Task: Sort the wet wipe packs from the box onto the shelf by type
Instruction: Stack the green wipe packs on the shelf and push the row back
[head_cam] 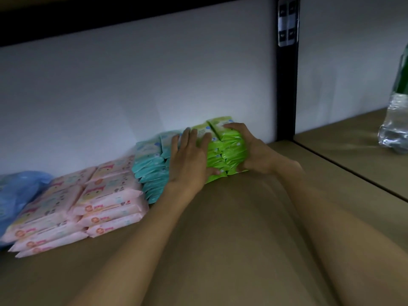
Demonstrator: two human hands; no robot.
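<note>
A stack of bright green wipe packs [229,151] stands on the brown shelf board [220,228] against the white back wall. My left hand [189,160] lies flat on the stack's left side, fingers straight, thumb under the front edge. My right hand [249,149] grips the stack's right side, fingers curled over the top pack. Teal packs [152,164] are stacked directly to the left, touching the green ones. Pink packs [95,199] lie in low piles further left. A blue pack or bag [17,191] sits at the far left edge.
A black upright post [286,71] stands just right of the green stack. Beyond it, another shelf board [353,151] carries a clear plastic bottle with a green label [395,120]. A dark shelf beam [110,16] runs overhead.
</note>
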